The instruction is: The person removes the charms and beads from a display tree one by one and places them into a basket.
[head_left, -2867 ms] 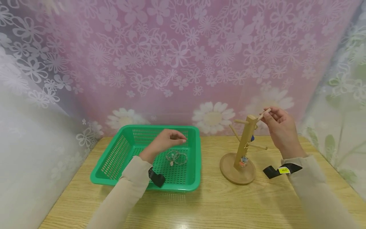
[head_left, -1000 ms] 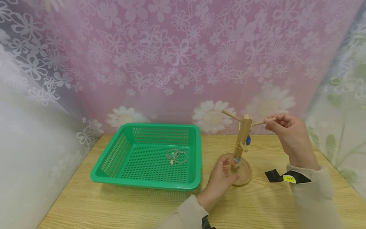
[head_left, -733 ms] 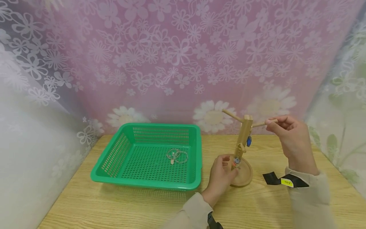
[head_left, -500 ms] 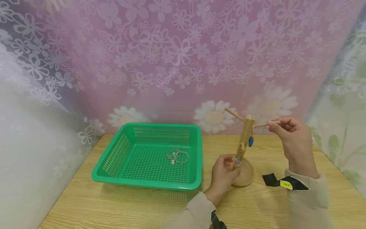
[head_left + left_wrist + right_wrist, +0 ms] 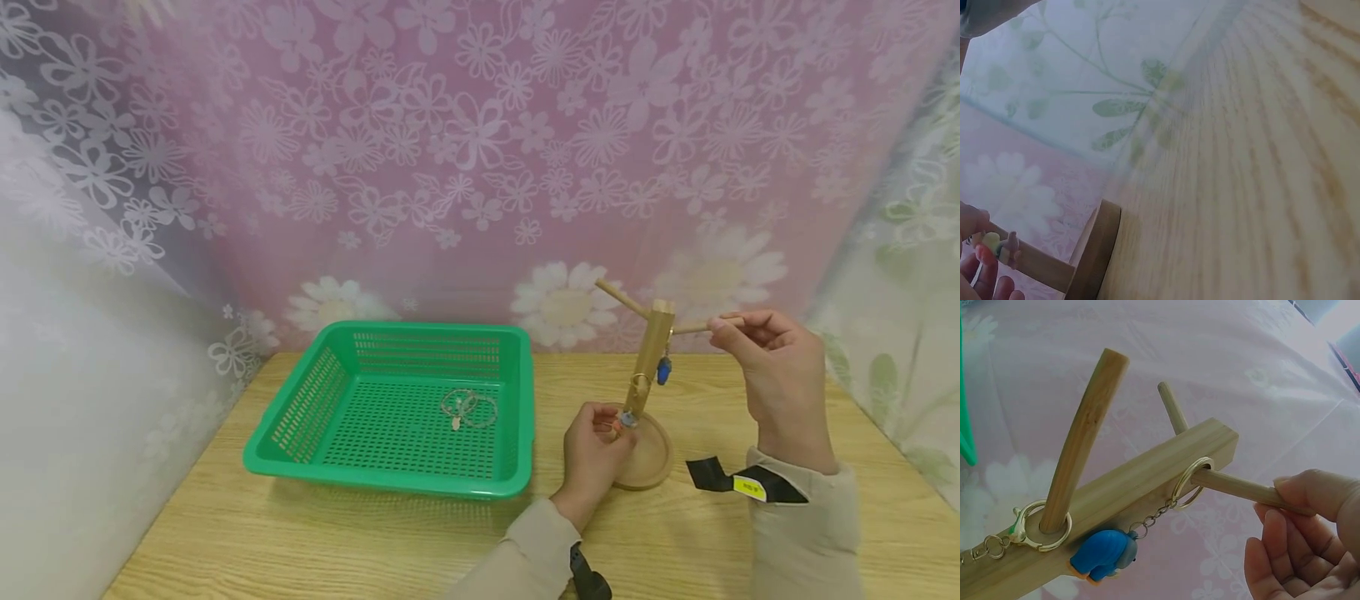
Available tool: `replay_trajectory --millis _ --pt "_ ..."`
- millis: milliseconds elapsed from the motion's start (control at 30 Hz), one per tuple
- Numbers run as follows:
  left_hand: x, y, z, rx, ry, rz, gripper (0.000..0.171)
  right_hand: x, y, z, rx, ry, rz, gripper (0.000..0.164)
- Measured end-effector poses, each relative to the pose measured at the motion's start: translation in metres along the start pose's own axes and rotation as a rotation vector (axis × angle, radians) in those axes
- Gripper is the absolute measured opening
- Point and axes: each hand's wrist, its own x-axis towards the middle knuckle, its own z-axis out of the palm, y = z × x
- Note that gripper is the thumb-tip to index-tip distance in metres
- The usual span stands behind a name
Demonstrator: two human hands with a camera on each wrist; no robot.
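A wooden peg stand (image 5: 649, 354) with a round base (image 5: 645, 467) stands on the table. My right hand (image 5: 786, 371) pinches the end of its right upper peg (image 5: 1241, 487) between thumb and fingers. From that peg hangs a keychain with a blue animal figure (image 5: 1104, 554), its ring (image 5: 1186, 482) around the peg near the post. A second keychain hangs by its gold ring (image 5: 1038, 526) from a lower peg facing me. Low by the post, my left hand (image 5: 594, 450) holds that keychain's small colourful figure (image 5: 999, 245) between thumb and fingers.
A green plastic basket (image 5: 390, 482) sits to the left of the stand, with clear bracelets (image 5: 480, 412) lying in it. A flowered cloth (image 5: 450, 167) hangs behind the wooden table (image 5: 375, 542). A black strap (image 5: 708, 475) dangles from the right wrist.
My left hand has come from over the basket to the stand's lower keychain. The stand has turned, its front peg now toward me. My right hand has kept its pinch on the upper peg.
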Motion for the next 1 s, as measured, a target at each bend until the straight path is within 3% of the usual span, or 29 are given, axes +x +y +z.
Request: replay_trajectory --millis 433,633,1000 --pt "0.002 0.003 -0.003 -0.016 0.012 0.02 0.019 -0.001 0.0 0.002 0.052 -0.016 -0.04 0.011" --pt "0.001 0.005 -0.005 -0.049 0.0 0.001 0.018 -0.001 0.0 0.0 0.052 -0.027 -0.036 0.01" --pt "-0.004 0.027 -0.014 -0.138 -0.05 -0.046 0.017 -0.001 0.001 0.0 0.033 -0.036 -0.022 0.009"
